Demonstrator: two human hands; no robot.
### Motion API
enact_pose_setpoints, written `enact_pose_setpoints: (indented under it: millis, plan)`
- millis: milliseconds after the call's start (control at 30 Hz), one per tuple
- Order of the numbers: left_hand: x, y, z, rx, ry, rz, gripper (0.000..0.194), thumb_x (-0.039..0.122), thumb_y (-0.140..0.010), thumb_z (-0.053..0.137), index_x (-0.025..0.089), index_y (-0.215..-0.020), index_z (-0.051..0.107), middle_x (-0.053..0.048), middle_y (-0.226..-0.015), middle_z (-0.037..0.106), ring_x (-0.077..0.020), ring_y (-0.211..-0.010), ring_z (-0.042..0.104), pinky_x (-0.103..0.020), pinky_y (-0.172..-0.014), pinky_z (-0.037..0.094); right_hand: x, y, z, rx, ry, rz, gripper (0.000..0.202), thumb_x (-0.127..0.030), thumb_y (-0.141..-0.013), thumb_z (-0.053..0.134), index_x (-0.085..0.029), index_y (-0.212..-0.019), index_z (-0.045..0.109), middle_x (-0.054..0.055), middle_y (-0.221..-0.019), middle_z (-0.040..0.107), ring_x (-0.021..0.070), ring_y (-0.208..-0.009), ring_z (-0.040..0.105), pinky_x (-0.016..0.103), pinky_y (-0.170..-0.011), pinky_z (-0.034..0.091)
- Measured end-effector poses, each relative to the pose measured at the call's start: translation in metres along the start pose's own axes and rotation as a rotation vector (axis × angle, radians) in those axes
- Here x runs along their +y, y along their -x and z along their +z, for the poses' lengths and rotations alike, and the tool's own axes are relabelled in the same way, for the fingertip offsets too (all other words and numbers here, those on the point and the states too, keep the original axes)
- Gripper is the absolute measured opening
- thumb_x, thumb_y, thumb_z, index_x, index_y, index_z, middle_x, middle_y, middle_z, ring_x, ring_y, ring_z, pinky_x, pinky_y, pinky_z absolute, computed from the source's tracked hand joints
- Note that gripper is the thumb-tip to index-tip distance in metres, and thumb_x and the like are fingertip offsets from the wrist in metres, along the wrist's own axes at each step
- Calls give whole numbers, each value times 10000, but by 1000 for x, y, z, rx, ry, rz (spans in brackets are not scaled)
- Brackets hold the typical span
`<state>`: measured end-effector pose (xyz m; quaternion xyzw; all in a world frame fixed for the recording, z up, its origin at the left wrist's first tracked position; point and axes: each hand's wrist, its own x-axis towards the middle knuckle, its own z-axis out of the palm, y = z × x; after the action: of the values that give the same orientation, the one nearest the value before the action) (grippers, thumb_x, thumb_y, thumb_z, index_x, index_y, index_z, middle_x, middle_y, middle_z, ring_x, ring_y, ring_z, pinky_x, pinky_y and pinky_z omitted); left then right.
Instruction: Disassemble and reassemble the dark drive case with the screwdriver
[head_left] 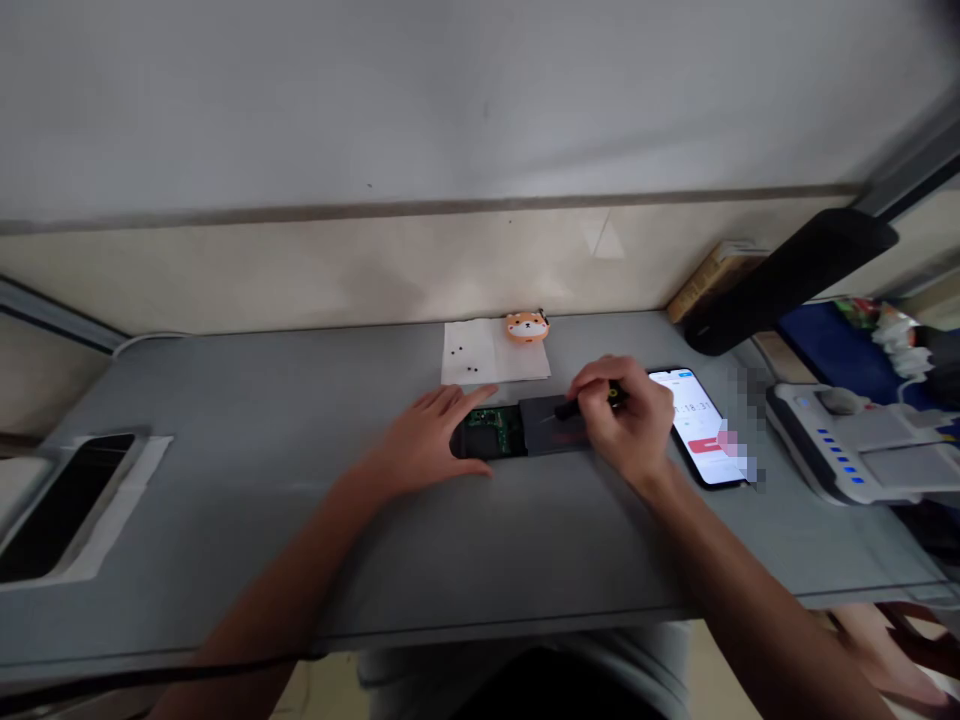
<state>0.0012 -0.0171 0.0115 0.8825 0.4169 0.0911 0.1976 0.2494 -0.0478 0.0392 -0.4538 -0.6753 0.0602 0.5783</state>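
Left hand [431, 440] steadying drive [525, 430], right hand [626, 415] gripping screwdriver [589, 402]

The room is dim and evenly lit, and the grey tabletop [225, 480] looks soft and slightly blurred. Beside the hands, the phone screen [697, 425] glows bright. The tabletop's edges bow toward the corners.

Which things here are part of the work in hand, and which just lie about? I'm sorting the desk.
In hand: left hand, device with exposed circuit board, right hand, screwdriver, paper with small screws.

Lying about: orange animal figure, phone, black lamp head.
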Motion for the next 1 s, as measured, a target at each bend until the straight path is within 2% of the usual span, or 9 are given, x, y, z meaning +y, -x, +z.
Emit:
enact_pose_setpoints:
  millis: [100, 233, 433, 667, 800, 1000]
  plan:
    - [-1, 0, -2, -13, 0, -21, 900, 591, -783, 808, 299, -1543, 423, -90, -1289, 613, -341, -1201, 587, -461, -1034, 497, 5, -3, -4, 50, 41, 21, 200, -109, -844, 505, -240, -747, 620, -47, -636, 657, 107, -528, 573, 237, -513, 440]
    - [0, 2, -1, 5, -30, 20, 801, 552, -839, 770, 323, -1531, 437, -83, -1285, 600, -323, -1182, 578, -468, -1050, 480, 7, 0, -4, 127, 61, 26, 211, -93, -829, 500, -246, -746, 619, -51, -613, 652, 120, -527, 585, 251, -517, 442]
    - [2, 4, -1, 24, -92, 72, 778, 468, -836, 800, 322, -1516, 452, -92, -1343, 565, -322, -1220, 552, -488, -1088, 462, 0, 5, 3, 89, -19, -140, 226, -71, -896, 500, -242, -795, 607, -50, -649, 650, 92, -523, 573, 229, -507, 437]
    - [2, 3, 7, 68, -88, 159, 612, 484, -935, 688, 301, -1484, 489, -100, -1357, 580, -313, -1255, 547, -503, -1088, 471, -3, 8, 9, 225, -5, -237, 216, -80, -936, 492, -245, -830, 585, -49, -634, 641, 90, -486, 583, 203, -421, 410]
    - [2, 0, 16, 118, -99, 228, 480, 442, -1001, 603, 256, -1439, 541, -109, -1339, 609, -306, -1258, 544, -501, -1070, 480, -3, 11, 11, 151, -8, -234, 218, -66, -936, 494, -245, -843, 577, -48, -650, 640, 80, -476, 555, 201, -430, 420]
    - [-2, -1, 17, 155, -111, 280, 381, 442, -1000, 610, 244, -1325, 630, -103, -1274, 633, -292, -1231, 562, -488, -1048, 497, -2, 14, 14, 66, -20, -230, 239, -37, -905, 491, -247, -845, 590, -42, -659, 644, 99, -545, 586, 229, -508, 456]
